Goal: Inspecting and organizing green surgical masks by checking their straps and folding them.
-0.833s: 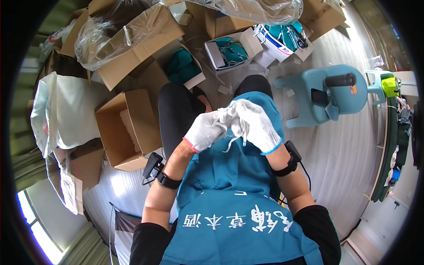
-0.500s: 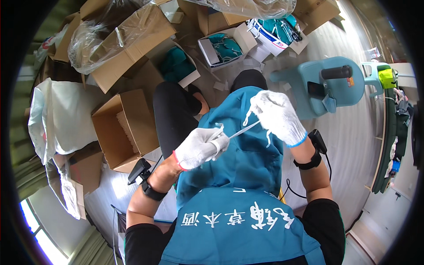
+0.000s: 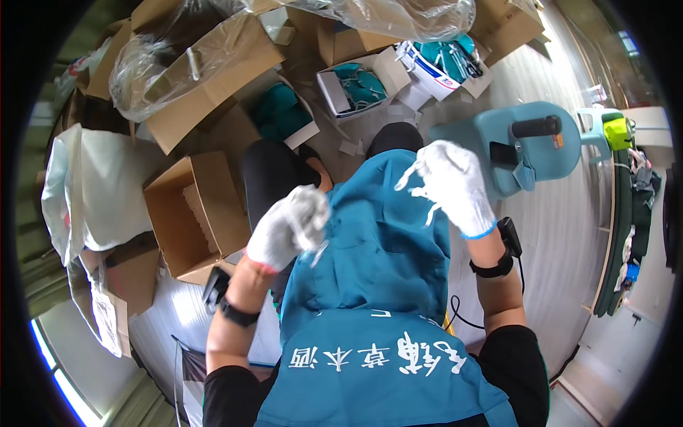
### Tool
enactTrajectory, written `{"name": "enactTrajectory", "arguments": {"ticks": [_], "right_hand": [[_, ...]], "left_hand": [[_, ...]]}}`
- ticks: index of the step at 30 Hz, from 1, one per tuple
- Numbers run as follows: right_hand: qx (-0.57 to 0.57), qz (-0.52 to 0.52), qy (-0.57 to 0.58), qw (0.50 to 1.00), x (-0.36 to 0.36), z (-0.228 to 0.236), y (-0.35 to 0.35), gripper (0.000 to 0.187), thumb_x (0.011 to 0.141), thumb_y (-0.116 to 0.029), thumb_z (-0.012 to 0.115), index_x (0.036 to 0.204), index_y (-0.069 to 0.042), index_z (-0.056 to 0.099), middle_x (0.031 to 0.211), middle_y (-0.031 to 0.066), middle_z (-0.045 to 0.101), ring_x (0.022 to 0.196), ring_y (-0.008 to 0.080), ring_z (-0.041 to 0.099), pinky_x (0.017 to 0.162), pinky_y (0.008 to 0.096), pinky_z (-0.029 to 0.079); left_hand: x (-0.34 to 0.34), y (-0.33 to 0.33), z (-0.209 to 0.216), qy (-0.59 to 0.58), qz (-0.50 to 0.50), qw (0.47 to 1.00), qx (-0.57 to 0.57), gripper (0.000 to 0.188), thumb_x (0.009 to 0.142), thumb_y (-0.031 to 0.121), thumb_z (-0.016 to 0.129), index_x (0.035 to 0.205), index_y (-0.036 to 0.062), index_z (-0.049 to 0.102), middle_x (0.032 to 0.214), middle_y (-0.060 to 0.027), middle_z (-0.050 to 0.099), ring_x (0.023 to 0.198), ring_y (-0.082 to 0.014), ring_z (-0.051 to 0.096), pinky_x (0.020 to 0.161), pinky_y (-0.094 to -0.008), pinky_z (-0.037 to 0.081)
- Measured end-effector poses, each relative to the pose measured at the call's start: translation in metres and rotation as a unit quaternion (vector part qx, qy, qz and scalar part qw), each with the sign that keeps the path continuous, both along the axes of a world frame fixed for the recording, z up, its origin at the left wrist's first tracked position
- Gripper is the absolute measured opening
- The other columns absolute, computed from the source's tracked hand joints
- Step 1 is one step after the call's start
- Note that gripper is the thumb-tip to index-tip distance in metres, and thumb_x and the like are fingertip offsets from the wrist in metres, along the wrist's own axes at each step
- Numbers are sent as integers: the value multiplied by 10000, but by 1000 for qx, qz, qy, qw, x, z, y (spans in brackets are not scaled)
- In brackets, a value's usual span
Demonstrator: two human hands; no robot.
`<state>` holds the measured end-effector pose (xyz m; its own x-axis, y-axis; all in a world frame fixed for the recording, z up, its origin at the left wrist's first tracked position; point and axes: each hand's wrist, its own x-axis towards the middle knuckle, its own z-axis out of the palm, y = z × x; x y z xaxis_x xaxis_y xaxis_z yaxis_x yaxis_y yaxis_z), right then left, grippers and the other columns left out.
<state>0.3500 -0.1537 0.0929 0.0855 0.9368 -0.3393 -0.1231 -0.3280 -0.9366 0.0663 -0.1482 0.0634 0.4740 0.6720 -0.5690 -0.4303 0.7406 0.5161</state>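
Observation:
White knitted gloves cover both my hands, held apart above the teal apron (image 3: 377,228) over my lap. My left hand (image 3: 288,224), red at the cuff, is smeared by motion; its fingers look curled, and a pale scrap (image 3: 316,255) trails from beneath them. My right hand (image 3: 452,181), blue at the cuff, is closed with the fingers bent down. Thin white cord (image 3: 430,213) dangles from its fingertips; whatever else lies inside the grip is hidden.
An open cardboard box (image 3: 181,220) stands left of my knee. Ahead are a box of dark teal cloth (image 3: 281,110), a white box (image 3: 356,103) of teal items with white cords, and another white carton (image 3: 434,75). A blue stool (image 3: 544,156) carries a black cylinder (image 3: 537,127) and phone.
The white strip that was stretched between my hands no longer spans them. My left hand has moved left and slightly up, away from the right, which stays nearly in place.

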Motion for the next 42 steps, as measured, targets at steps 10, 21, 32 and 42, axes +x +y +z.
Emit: {"name": "enactTrajectory", "arguments": {"ticks": [10, 21, 32, 42], "right_hand": [[143, 139, -263, 944, -22, -43, -9, 201, 975, -204, 553, 931, -32, 647, 788, 20, 618, 675, 55, 572, 558, 217, 444], [206, 32, -256, 944, -46, -81, -21, 212, 995, -165, 529, 1066, 19, 609, 983, 96, 671, 941, 175, 652, 874, 268, 507], [15, -358, 233, 904, 51, 9, 17, 281, 1018, -314, 463, 810, -130, 509, 577, -5, 374, 413, 113, 348, 393, 230, 371], [-53, 15, 122, 991, 6, -35, -4, 263, 972, -239, 519, 893, -24, 648, 758, 19, 605, 569, 66, 494, 517, 188, 429]], "left_hand": [[63, 21, -9, 103, -180, 930, 303, 325, 988, 278, 508, 756, 56, 555, 692, 10, 512, 557, -52, 446, 520, -206, 354], [68, -5, -16, 98, -157, 970, 156, 355, 1006, 314, 491, 754, 72, 551, 611, 4, 495, 522, -63, 439, 492, -214, 356], [21, -42, 13, 61, -243, 966, 60, 381, 976, 325, 503, 687, 77, 481, 625, 25, 426, 519, -61, 388, 462, -235, 308], [33, -22, -26, -239, -52, 966, -79, 181, 912, 206, 548, 953, 31, 564, 814, -32, 492, 563, -83, 371, 525, -258, 319]]}}
